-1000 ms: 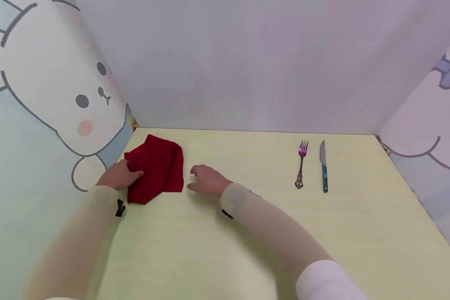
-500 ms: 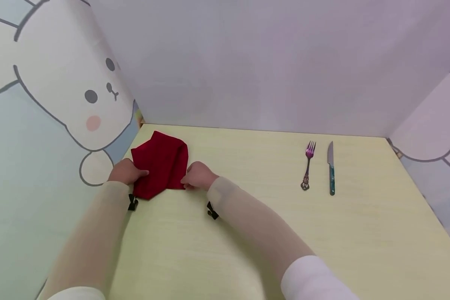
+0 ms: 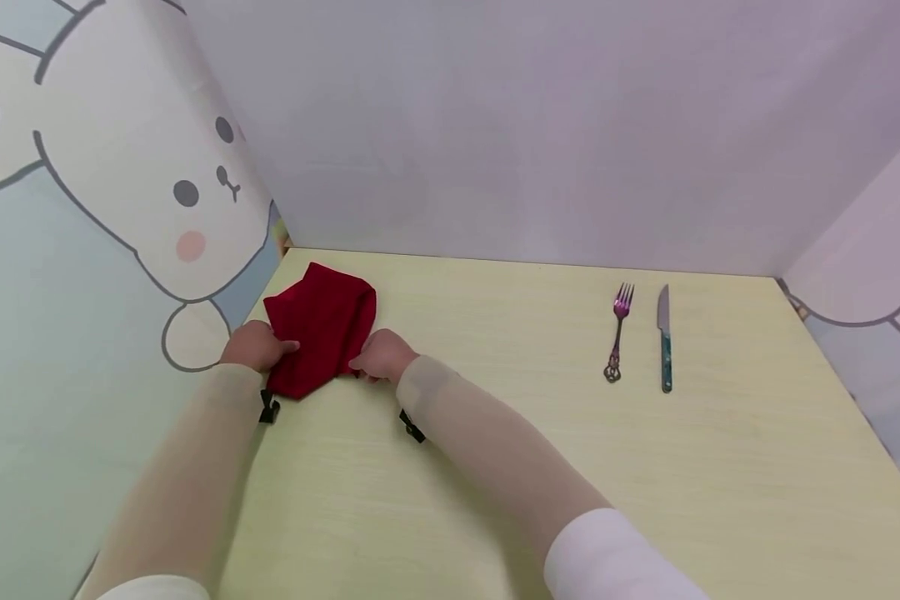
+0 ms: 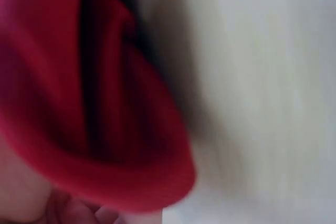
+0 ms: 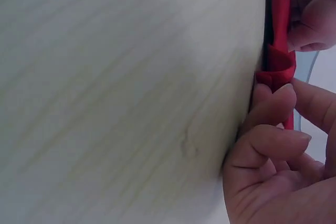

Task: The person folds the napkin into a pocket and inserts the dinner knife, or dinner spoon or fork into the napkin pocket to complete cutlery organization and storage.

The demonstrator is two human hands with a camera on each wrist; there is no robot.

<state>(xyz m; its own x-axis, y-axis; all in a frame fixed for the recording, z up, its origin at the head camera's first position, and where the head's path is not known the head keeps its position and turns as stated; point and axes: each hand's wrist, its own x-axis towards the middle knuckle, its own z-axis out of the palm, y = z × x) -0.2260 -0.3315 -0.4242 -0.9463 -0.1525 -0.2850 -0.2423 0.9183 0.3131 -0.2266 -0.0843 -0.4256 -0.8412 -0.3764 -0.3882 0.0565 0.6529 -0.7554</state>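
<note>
- Since the view of a second ago, the right hand (image 3: 382, 357) has crossed from bare surface (image 3: 525, 417) to the near right corner of the red cloth (image 3: 322, 321), and that corner has been drawn slightly inward; the left hand (image 3: 255, 346) remains at the cloth's left edge.
- The right hand pinches the corner between thumb and fingers, as its wrist view shows.
- The left hand grips the opposite edge, thumb on top; the fingers beneath are mostly hidden.
- The cloth lies toward the far left of the surface, loosely folded, one crease running down its right half.
- It looks light and soft, limp enough to bend wherever it is pinched, and unlikely to break; the weave seems matt, so slipping should be a minor worry.
- Corners and doubled edges look the best holds; pinching through every layer would probably keep the folds together, while catching only the top one might open them.
- Counted: one cloth, one fork (image 3: 618, 333), one knife (image 3: 664, 337), two hands.
- Fork and knife lie side by side, apart from each other, well to the right of the cloth; neither hand touches them.
</note>
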